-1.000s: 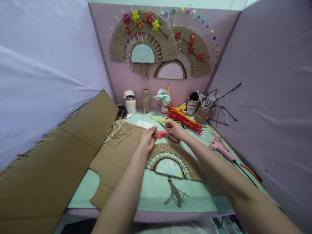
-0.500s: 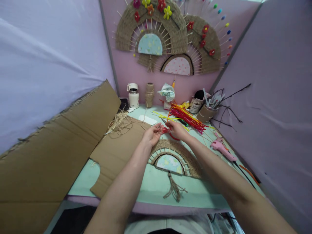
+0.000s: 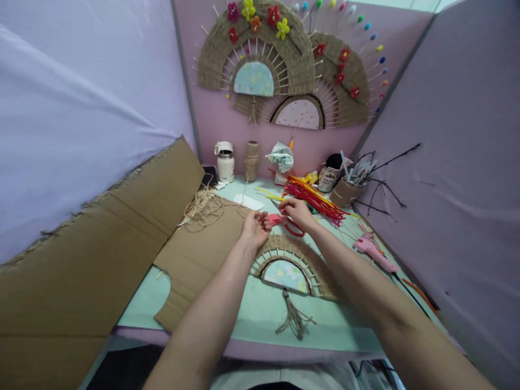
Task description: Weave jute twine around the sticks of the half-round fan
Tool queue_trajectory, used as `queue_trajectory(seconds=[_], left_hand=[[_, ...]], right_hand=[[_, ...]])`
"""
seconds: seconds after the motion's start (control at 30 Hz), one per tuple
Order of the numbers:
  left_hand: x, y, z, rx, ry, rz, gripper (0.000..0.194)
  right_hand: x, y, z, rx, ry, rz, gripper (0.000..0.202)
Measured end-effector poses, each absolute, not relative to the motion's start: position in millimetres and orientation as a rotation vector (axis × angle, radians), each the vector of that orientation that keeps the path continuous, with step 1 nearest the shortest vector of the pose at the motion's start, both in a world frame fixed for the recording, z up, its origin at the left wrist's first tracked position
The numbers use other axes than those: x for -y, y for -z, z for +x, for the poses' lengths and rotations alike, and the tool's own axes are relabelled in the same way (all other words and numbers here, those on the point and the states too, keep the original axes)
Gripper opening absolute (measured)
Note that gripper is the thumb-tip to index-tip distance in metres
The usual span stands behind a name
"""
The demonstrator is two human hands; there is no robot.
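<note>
My left hand is palm up above the cardboard's right edge, its fingers curled together; what they hold, if anything, is too small to make out. To its right, my right hand pinches something small and reddish beside the bundle of pipe cleaners. Between the hands, and partly under the right one, lie red-handled scissors. Just below is a woven twine fan with a floral half-round centre and a twine tassel.
Cardboard and tangled twine lie left. A pink glue gun with a cord sits right. Behind stand a white bottle, a twine spool and a pot with branches. Two decorated fans hang on the wall.
The hands have moved slightly apart, and the left fingers have curled in. More of the red scissor handles shows between them. The whole view has shifted a little.
</note>
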State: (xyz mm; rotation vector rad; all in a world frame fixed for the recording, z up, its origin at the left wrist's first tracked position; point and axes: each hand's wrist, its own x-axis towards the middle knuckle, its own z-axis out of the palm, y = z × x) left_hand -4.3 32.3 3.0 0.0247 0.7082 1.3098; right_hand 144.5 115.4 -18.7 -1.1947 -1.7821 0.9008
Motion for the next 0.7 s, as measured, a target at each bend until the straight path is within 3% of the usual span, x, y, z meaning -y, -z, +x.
queue_trajectory(seconds=[0.2, 0.33, 0.7], left_hand=[[-33.7, 0.8, -2.0, -0.716, -1.303, 0.048, 0.015], [-35.4, 1.7, -2.2, -0.722, -1.308, 0.041, 0.013], [-34.2, -0.7, -2.9, -0.759, -1.323, 0.065, 0.014]], right_hand=[[-114.5, 18.2, 145.8, 1.97, -0.568, -1.249, 0.013], [-114.3, 18.3, 146.3, 1.979, -0.561, -1.239, 0.01], [-111.8, 21.7, 146.8, 1.906, -0.694, -1.23, 0.024]])
